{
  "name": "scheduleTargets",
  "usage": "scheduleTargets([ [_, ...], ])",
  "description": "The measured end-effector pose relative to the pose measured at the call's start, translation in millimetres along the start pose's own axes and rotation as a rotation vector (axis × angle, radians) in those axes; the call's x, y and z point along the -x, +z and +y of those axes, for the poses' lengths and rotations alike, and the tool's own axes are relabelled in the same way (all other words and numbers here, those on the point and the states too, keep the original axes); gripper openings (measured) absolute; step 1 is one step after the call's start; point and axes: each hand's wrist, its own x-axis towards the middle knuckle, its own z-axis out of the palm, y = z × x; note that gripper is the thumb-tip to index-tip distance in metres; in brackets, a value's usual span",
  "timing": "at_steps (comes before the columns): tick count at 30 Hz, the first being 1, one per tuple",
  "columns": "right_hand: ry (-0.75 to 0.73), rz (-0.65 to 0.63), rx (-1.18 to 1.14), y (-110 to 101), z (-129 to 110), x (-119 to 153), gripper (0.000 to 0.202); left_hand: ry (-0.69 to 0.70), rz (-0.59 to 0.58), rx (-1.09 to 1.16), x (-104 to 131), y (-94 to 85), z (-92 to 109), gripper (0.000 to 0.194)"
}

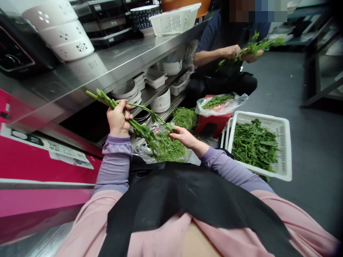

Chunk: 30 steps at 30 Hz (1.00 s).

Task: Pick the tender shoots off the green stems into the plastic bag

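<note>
My left hand [119, 117] is wrapped round a bunch of long green leafy stems [142, 129], whose cut ends stick out up and to the left. One stem bends away from the bunch towards my right hand [183, 137], which pinches its leafy tip between thumb and fingers. Below the bunch lies a heap of thin green stalks [171, 148] on clear plastic. To the right of my right hand stands a white plastic basket [286, 150] with picked green leaves [254, 144] in it.
Across from me a crouching co-worker [214, 43] holds another green bunch [252, 48]. Between us is a red container [207, 125] topped by a plastic bag [227, 105] of stems. A steel shelf [120, 67] with stacked dishes runs along the left, beside a pink cabinet [40, 157].
</note>
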Motion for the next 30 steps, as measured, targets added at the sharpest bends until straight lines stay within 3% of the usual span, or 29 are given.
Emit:
scheduleTargets([
  [3,0.056,0.039,-0.097,3.8,5.6,0.6,0.036,-0.003,0.021,-0.011,-1.7,-1.7,-0.9,0.01],
  [5,0.062,0.049,-0.021,2.8,12.4,1.3,0.035,-0.004,0.029,-0.015,-1.5,-2.8,-1.6,0.011],
  [10,-0.03,0.115,0.771,-13.2,43.5,4.9,0.02,0.06,0.042,-0.002,3.1,-3.8,4.5,0.013],
  [13,0.215,0.216,1.036,-34.9,68.4,8.8,0.026,0.152,0.086,0.019,3.1,-5.9,16.1,0.015],
  [15,0.38,0.244,1.057,-50.0,80.2,8.9,0.033,0.164,0.083,0.026,1.7,-7.3,22.1,0.016],
  [17,0.432,0.22,1.049,-60.9,83.1,4.7,0.031,0.108,0.059,0.022,0.2,-8.0,23.6,0.017],
  [20,0.433,0.22,1.111,-66.3,67.6,-8.7,0.04,-0.028,0.002,0.028,-0.8,-7.7,18.0,0.013],
  [25,0.32,0.3,1.072,-56.3,12.5,-30.1,0.037,-0.127,-0.113,0.069,1.2,-4.8,2.9,0.008],
  [27,0.244,0.248,0.948,-48.6,-6.2,-33.1,0.043,-0.136,-0.164,0.07,2.6,-2.8,-2.9,0.006],
  [30,0.06,0.093,0.8,-35.6,-24.2,-32.2,0.028,-0.144,-0.232,0.071,4.5,0.3,-11.0,0.005],
])
